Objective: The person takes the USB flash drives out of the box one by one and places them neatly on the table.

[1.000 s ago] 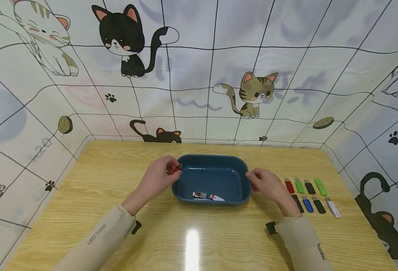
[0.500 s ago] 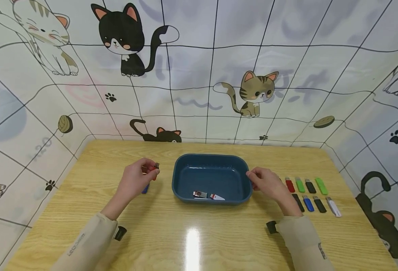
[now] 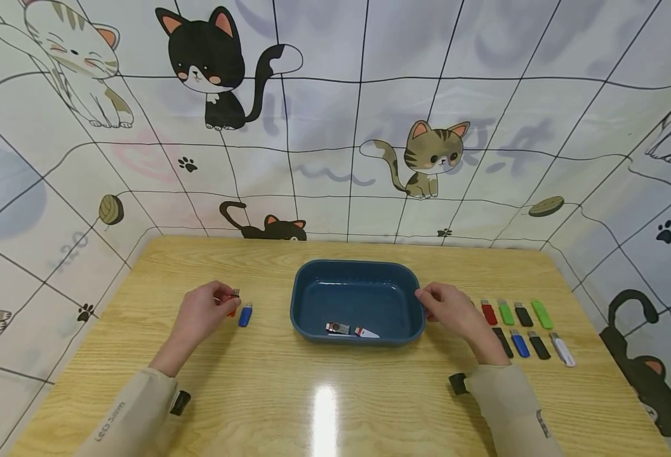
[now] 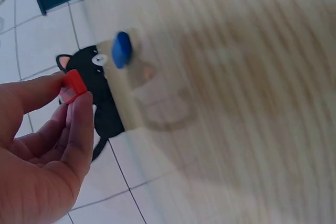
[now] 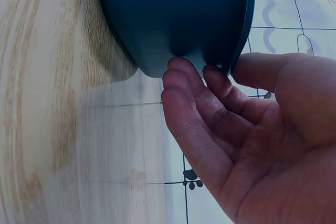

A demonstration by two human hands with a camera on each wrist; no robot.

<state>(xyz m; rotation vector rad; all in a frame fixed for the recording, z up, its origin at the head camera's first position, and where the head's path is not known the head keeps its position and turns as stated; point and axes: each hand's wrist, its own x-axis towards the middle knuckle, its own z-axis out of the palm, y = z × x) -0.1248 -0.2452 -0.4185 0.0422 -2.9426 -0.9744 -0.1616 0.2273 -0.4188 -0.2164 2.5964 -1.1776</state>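
Note:
My left hand (image 3: 202,312) is left of the blue basin, pinching a red USB flash drive (image 4: 74,86) between thumb and fingertips, slightly above the table. Just right of it on the table lies a blue USB flash drive (image 3: 245,315). The dark blue basin (image 3: 355,263) stands at mid-table. Two USB flash drives lie in it near its front wall: a silver one (image 3: 338,328) and a white and red one (image 3: 366,332). At the basin's right end my right hand (image 3: 452,309) pinches the rim, its fingers against the outer wall (image 5: 173,19).
Several USB flash drives lie in two rows at the right, among them a red one (image 3: 488,312), a blue one (image 3: 520,344) and a white one (image 3: 562,350). A cat-print sheet (image 3: 324,127) rises behind the wooden table (image 3: 381,400) and at its sides.
The left hand has moved left from over the basin's left edge with the red USB flash drive, coming down beside the blue one. The right hand has stayed at the rim.

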